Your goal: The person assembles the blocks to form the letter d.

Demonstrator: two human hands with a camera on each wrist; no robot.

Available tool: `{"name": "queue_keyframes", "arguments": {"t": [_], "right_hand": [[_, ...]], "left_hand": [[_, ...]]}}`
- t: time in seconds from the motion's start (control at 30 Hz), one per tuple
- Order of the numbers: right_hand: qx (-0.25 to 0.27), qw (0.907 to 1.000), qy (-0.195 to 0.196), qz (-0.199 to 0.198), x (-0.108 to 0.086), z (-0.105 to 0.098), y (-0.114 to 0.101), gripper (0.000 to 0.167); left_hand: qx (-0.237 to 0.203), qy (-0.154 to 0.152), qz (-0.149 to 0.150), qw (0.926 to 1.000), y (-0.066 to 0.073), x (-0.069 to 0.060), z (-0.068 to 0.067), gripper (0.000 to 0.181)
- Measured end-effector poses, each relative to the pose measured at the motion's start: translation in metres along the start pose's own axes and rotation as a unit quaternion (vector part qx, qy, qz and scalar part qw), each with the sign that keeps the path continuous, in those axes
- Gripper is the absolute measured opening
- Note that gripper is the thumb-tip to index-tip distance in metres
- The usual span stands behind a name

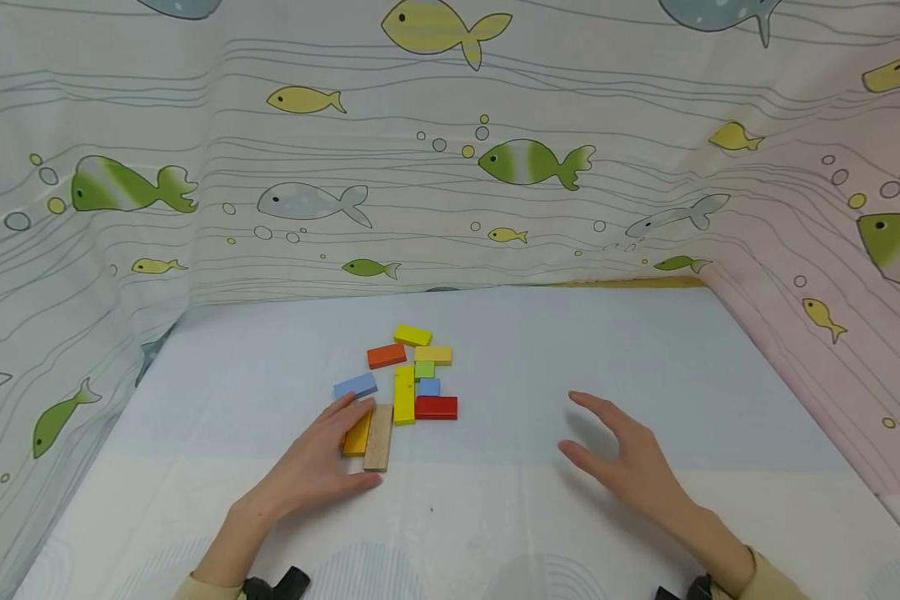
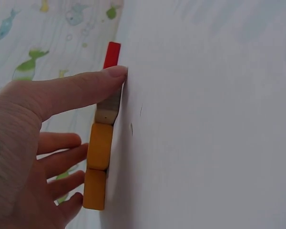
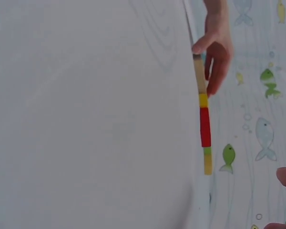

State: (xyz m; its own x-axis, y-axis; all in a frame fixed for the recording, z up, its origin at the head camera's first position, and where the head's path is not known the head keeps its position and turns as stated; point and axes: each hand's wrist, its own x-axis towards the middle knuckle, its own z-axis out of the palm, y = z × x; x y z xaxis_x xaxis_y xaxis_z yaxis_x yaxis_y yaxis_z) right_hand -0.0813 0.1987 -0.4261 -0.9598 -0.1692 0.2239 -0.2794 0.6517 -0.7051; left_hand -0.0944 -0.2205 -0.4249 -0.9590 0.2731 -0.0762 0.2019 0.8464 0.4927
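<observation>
Left hand: (image 1: 318,462) on the left of the block group, fingers relaxed and arched over two amber blocks, thumb apart from them near the close end of the wooden block; whether the fingertips press anything, I cannot tell.
Amber blocks: (image 2: 99,146) two, side by side, deep orange-yellow, with softly rounded corners at their near ends; the outer one is mostly hidden by the hand from above.
Wooden block: (image 1: 378,437) long, flat, pale tan and unpainted, beside the inner amber block; a small dark dot marks its near end.
Long yellow block: (image 1: 404,396) bright, smooth, lying lengthwise just right of the wooden block.
Red block: (image 1: 437,407) glossy, set crosswise against the long yellow block's lower right side.
Small squares: blue (image 1: 429,387) just beyond the red, then light green (image 1: 424,369).
Far end: a pale yellow block (image 1: 432,356) crosswise beyond the green, a slanted lemon block (image 1: 412,335) past it, an orange-red block (image 1: 386,356) to their left.
Long blue block: (image 1: 355,385) slanted, just beyond the left fingers.
Right hand: (image 1: 630,458) well apart from the blocks above the white tabletop (image 1: 510,500), thumb and forefinger spread, holding nothing.
</observation>
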Motion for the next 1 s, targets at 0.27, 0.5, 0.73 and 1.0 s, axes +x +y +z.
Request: {"name": "queue_keyframes", "arguments": {"t": [0.27,0.5,0.73,1.0], "right_hand": [[0.017,0.9998,-0.008,-0.005,0.006,0.009,-0.006,0.06],[0.031,0.9992,-0.02,-0.014,0.013,0.017,-0.009,0.06],[0.046,0.9979,-0.035,-0.029,0.021,0.026,-0.015,0.062],[0.059,0.9965,-0.046,-0.037,0.027,0.036,-0.022,0.063]], "left_hand": [[0.0,-0.002,0.008,1.0,-0.004,0.002,0.0,0.095],[-0.005,0.0,0.019,0.9998,-0.007,0.003,0.001,0.094],[-0.008,0.005,0.023,0.9997,-0.008,0.005,0.001,0.092],[-0.032,0.008,0.012,0.9994,-0.01,0.006,0.002,0.093]]}}
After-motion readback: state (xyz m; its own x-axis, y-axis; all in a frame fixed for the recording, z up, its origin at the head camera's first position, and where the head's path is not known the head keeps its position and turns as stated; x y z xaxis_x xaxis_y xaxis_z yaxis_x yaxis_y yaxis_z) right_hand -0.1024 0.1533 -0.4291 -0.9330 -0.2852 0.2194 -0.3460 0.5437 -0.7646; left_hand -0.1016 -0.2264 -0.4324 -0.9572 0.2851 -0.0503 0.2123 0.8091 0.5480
